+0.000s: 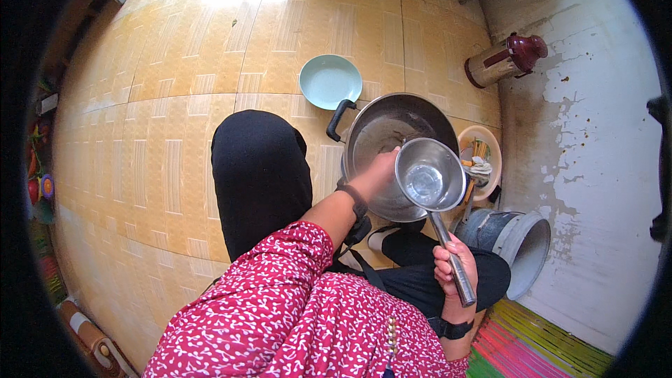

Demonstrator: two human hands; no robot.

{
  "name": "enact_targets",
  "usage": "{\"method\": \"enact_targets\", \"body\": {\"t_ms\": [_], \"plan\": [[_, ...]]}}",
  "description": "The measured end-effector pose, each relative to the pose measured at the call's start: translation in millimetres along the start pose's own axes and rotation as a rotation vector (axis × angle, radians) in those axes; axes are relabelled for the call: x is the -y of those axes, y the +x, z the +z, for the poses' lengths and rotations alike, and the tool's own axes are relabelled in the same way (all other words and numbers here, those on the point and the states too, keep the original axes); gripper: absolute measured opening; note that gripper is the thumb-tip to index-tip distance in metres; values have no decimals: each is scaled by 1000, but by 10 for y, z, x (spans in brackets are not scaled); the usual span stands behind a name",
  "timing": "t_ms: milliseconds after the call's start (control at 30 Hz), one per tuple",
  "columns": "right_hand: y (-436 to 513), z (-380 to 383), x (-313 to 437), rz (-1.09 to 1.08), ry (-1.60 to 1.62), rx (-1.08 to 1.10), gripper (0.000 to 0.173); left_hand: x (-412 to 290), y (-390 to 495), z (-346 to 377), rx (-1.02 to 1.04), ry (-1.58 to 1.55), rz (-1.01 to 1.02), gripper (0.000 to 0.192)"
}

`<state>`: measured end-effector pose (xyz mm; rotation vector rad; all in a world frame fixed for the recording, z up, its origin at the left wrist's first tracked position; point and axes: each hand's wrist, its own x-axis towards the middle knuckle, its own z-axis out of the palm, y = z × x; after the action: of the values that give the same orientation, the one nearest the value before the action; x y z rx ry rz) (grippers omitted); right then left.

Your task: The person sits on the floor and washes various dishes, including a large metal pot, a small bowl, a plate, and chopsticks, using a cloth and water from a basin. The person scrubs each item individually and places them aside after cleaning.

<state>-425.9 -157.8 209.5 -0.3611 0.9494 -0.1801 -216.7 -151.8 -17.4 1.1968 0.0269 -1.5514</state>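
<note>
My right hand (442, 264) grips the long handle of a stainless steel dipper (433, 165), whose round bowl tilts up towards me over the right part of a large metal pot (370, 134). Inside the dipper the base shines; whether it holds any water is unclear. My left hand (386, 165) reaches over the pot, its fingertips beside and partly behind the dipper's bowl. Those fingers are too hidden to show whether they hold anything. One black pot handle (341, 119) sticks out at the upper left. Just beyond it, a pale green bowl (331, 81) rests on the tiled floor.
Right of the pot, a light plastic basin (494, 142) holds chopsticks and a cloth. A grey metal bucket (480, 228) lies on its side by my knee. Near the peeling wall (593, 168) stands a vacuum flask (491, 68). A striped mat (530, 341) lies lower right.
</note>
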Motion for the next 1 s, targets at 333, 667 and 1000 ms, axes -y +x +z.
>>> {"method": "enact_targets", "body": {"t_ms": [333, 667, 1000], "plan": [[67, 7, 14, -74, -224, -66, 44, -120, -193, 46, -28, -123, 34, 44], [41, -22, 1, -154, -349, -129, 52, -185, -313, 81, 19, -128, 91, 31], [-64, 106, 72, -289, -495, -247, 70, -44, -62, -17, -54, -78, 25, 38]]}}
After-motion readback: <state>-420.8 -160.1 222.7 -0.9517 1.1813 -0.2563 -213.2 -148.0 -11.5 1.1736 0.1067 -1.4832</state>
